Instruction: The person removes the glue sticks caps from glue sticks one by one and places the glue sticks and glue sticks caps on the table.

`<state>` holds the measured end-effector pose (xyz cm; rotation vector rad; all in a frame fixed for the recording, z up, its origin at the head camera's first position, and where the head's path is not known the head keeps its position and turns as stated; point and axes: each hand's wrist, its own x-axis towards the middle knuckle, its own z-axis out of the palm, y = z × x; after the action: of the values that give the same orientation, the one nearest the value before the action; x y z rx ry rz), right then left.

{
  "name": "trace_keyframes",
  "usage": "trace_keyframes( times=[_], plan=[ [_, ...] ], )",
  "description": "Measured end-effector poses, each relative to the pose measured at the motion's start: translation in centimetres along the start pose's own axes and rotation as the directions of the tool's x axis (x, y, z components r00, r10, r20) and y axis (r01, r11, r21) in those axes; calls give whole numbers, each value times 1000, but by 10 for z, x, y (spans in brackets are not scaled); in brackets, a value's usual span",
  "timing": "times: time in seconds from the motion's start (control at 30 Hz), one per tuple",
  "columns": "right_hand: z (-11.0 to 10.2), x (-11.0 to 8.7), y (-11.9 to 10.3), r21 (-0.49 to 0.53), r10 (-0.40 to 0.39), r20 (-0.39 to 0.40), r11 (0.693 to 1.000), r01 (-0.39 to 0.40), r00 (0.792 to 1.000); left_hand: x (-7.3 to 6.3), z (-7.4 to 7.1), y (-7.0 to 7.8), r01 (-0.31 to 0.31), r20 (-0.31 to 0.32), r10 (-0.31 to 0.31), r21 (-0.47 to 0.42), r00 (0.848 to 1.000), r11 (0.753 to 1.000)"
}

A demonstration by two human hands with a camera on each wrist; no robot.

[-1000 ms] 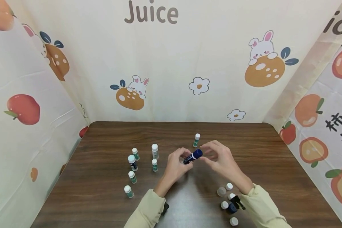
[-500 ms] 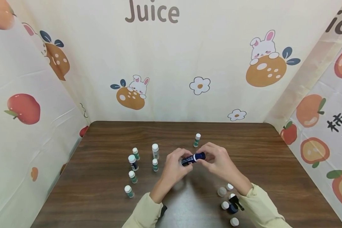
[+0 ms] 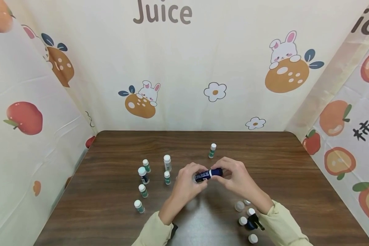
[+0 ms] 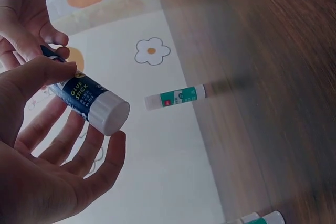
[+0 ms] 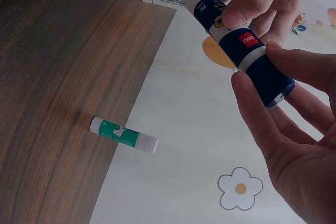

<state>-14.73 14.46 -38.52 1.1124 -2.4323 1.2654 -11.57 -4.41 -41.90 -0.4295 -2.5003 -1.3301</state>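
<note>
A dark blue glue stick [image 3: 206, 175] is held tilted above the table between both hands. My left hand [image 3: 186, 181] grips its body near the white base [image 4: 109, 113], thumb laid along the label. My right hand [image 3: 235, 175] pinches the dark blue cap [image 5: 265, 77] at the other end between thumb and fingers. The cap sits on the stick, against a white collar. Beyond the hands, a smaller green glue stick [image 3: 212, 151] with a white cap stands upright on the table.
Several capped glue sticks, such as a green one [image 3: 139, 206] and a white one [image 3: 167, 163], stand left of my hands. Near the right forearm lie several loose white caps [image 3: 253, 238], a translucent cap [image 3: 239, 206] and a dark blue cap [image 3: 251, 225].
A second ago my right hand was apart from the cap; it has moved in and pinches it now. The glue stick has swung closer to level and both hands are slightly lower.
</note>
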Motion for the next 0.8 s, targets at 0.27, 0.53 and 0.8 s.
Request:
trace_keyframes(
  times=[0.27,0.53,0.8],
  plan=[
    [-5,-1,-3,-8,-2,-20,1000,2,1000,-4,-3,-1,31,8,-31,-7,999,1000],
    [-16,-6,-3,-57,24,-26,998,-26,999,-8,-5,-4,41,-29,-42,-52,999,998],
    [-25,-18,-2,-156,87,-17,984,-88,996,-17,-12,-8,46,-86,-55,-107,995,993]
  ],
)
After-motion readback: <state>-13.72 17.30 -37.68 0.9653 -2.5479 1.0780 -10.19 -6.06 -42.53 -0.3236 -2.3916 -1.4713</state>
